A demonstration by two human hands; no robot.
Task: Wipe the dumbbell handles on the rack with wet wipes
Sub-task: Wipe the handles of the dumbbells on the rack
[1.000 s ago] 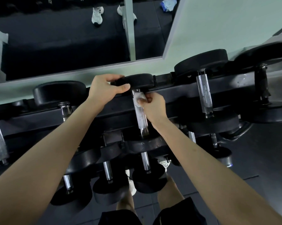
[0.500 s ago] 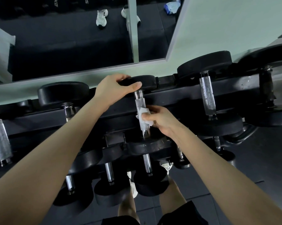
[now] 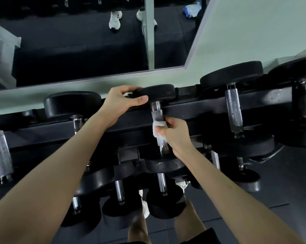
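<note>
Beyond both hands a wall mirror reflects dark flooring and a pair of white shoes, with a pale green wall to its right. Below the mirror a black dumbbell rack runs from side to side, and both forearms reach over its lower tier to the top row.

The left hand grips the far head of the middle dumbbell. Its thumb is pressed along the near edge of the black disc and its fingers are curled over the top.

Just nearer and to the right, the right hand holds a white wet wipe. The wipe is wrapped around that dumbbell's knurled steel handle, with thumb and fingers pinching it closed about midway along the bar. Bare metal shows between the wipe and the far head, and a shorter stretch shows below the right hand, before the near head.

To the right of the right hand, well apart, a larger dumbbell lies in the same row with its handle uncovered. Far to the left of the left forearm another knurled handle shows at the frame edge. Under the forearms, smaller dumbbells sit on the lower tier.
</note>
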